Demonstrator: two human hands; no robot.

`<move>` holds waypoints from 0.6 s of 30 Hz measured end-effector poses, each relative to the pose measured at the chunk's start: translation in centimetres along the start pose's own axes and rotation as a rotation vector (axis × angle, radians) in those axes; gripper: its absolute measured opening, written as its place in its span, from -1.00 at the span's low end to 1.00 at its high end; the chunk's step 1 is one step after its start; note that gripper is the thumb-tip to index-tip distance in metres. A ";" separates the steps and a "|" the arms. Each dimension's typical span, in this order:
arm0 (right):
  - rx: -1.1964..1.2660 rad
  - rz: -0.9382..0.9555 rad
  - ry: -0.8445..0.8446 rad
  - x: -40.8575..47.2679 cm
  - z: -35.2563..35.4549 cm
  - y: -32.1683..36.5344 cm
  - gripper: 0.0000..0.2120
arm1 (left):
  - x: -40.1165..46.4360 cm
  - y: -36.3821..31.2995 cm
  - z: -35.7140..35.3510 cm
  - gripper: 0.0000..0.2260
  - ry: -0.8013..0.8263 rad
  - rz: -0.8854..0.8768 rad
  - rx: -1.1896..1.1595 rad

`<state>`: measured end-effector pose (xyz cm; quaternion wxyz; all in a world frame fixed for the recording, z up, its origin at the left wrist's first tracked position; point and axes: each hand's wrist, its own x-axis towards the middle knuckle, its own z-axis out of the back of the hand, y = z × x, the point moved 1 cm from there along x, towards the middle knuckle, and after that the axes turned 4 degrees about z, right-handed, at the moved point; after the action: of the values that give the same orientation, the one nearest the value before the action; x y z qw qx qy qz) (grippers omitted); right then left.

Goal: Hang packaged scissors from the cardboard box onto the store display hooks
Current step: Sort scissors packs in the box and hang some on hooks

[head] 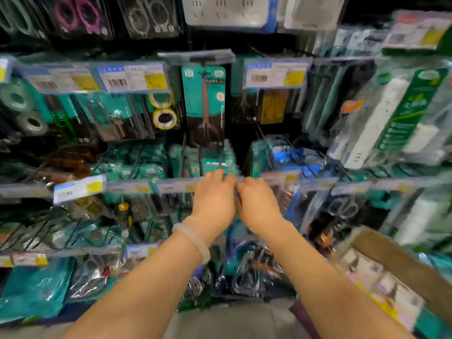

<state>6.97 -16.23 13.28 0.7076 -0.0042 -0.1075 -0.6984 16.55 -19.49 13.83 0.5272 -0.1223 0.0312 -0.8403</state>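
Note:
Both my hands reach side by side to the middle row of display hooks [221,152], at the price-label rail [176,185]. My left hand [214,198] lies with its fingers stretched over the rail, touching the teal packs hung there. My right hand [258,204] has its fingers curled at the top of a blue and teal scissors package [241,263] that hangs down between my wrists; motion blur hides the exact grip. The cardboard box [401,263] stands at the lower right with more packages [381,285] inside.
Hooks full of goods surround the spot: tape rolls [164,111] and padlocks up left, power strips [381,118] at right, scissors packs [342,206] right of my hands. A light bracelet [193,238] circles my left wrist. Grey floor [227,321] shows below.

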 end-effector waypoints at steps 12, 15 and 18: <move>0.081 -0.267 0.401 -18.6 -10.9 2.1 -0.66 | -15.7 -0.8 -9.4 -0.66 0.406 -0.145 0.188; 0.109 -0.341 0.436 -21.7 -12.4 1.9 -0.68 | -18.2 -1.1 -10.7 -0.71 0.489 -0.166 0.215; 0.110 -0.389 0.415 -23.9 -12.9 1.8 -0.70 | -19.9 -1.6 -11.4 -0.72 0.532 -0.199 0.226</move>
<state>10.59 5.40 -2.81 0.5665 0.1980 0.0032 -0.7999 20.64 -1.87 -0.31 0.4256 0.1592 0.0625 -0.8886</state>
